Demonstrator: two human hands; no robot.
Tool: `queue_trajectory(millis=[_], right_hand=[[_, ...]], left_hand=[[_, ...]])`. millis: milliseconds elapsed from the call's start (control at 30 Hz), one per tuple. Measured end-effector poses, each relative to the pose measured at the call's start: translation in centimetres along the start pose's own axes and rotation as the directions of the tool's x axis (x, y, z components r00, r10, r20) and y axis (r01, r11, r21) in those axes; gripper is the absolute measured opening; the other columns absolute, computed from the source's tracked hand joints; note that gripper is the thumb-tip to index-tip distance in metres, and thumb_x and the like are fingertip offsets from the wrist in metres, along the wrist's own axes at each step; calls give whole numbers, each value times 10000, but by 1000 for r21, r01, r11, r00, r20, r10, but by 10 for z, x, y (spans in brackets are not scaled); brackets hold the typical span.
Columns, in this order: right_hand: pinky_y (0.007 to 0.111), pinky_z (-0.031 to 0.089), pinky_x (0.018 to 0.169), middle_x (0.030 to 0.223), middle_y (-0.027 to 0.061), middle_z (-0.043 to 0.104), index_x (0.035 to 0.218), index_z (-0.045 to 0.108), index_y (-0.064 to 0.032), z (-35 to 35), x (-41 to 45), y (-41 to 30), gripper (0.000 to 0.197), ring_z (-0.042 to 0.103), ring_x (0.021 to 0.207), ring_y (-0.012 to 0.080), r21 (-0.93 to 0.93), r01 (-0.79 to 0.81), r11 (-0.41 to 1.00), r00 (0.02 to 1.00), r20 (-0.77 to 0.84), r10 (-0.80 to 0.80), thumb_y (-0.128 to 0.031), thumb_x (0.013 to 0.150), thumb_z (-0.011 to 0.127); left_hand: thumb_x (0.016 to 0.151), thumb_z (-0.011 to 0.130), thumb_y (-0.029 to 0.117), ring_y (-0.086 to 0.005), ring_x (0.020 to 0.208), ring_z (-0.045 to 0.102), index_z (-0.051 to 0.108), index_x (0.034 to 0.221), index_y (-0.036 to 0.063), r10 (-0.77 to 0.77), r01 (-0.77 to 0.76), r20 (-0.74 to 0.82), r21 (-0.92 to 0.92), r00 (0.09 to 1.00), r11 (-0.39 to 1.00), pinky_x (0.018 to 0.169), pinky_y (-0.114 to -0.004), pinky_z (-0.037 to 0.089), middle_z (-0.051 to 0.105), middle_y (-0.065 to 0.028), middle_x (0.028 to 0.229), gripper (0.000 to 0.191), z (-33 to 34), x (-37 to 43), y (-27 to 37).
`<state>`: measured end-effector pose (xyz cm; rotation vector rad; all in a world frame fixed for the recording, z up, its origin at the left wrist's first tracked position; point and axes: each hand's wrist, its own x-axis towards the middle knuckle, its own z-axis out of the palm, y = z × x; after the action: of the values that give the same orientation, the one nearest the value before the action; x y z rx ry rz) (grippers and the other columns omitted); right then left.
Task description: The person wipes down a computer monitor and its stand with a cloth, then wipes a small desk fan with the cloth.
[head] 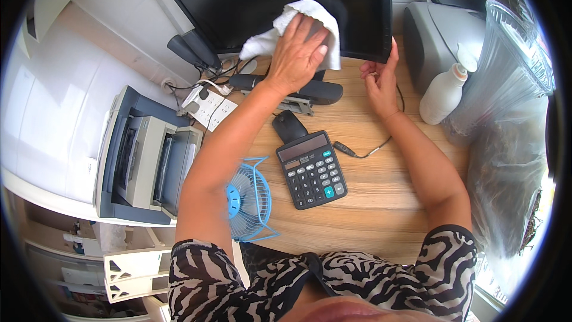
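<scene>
My left hand [295, 56] presses a white cloth [331, 44] against the dark screen of a black monitor [241, 0], near its lower middle. The cloth bunches around my fingers, and one end hangs out to the left. At the monitor's lower right corner, my right hand [380, 85] holds the frame, one finger along the side edge and the others curled below. Under my left wrist lies a dark, long bar-shaped device [321, 91], partly covered. A black mouse [289, 126] and a black calculator [311, 170] rest on the wooden desk [375, 214] between my arms.
A blue wire-cage fan [250, 201] stands beside my left forearm. Further left are a white power strip [210, 107] with cables and a printer [147, 156]. On the right stand a white pump bottle [443, 94], a grey machine [442, 31] and stacked plastic cups [496, 76]. A loose cable [353, 151] crosses the desk.
</scene>
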<state>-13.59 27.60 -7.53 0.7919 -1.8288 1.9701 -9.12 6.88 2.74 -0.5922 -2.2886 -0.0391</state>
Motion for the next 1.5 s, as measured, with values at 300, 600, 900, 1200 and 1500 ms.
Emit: queue_trajectory(millis=[300,600,900,1200,1500], right_hand=[[289,509,737,886,91,597,1552,9,-152,-4,-2,9,903,583,773,160,19,-16,1000,1000,-21,16,105,795,432],[283,509,738,1047,99,533,1546,-22,-169,-1,0,4,923,548,859,147,57,-33,998,999,21,32,124,764,372],[278,504,733,931,90,567,1547,14,-168,3,-2,1,902,566,801,152,86,-36,996,999,-6,36,110,786,412],[283,499,736,935,91,570,1549,8,-164,-4,-2,5,902,564,808,154,80,-18,997,1000,-4,18,108,790,413],[285,502,730,940,94,570,1552,-4,-171,2,-2,0,916,564,810,151,96,-36,995,999,5,35,105,785,414]], left_hand=[[960,476,424,-466,1364,288,523,1269,82,-225,275,-273,160,935,948,1024,-595,336,377,-236,1431,464,21,62,-39],[954,499,282,-541,1347,249,471,1238,-76,-63,94,-226,131,972,987,1139,-567,194,353,-333,1399,458,20,42,-45],[954,496,298,-509,1369,253,431,1296,-66,-306,358,-355,91,883,929,1145,-544,217,352,-318,1425,503,-5,34,-104],[966,461,390,-463,1425,179,364,1411,10,115,-79,-131,251,985,965,1165,-535,161,262,-256,1516,593,-2,116,-16],[933,510,326,-437,1209,497,527,1311,-24,-86,171,-368,207,926,963,1055,-555,325,579,-281,1240,516,-15,134,-54]])
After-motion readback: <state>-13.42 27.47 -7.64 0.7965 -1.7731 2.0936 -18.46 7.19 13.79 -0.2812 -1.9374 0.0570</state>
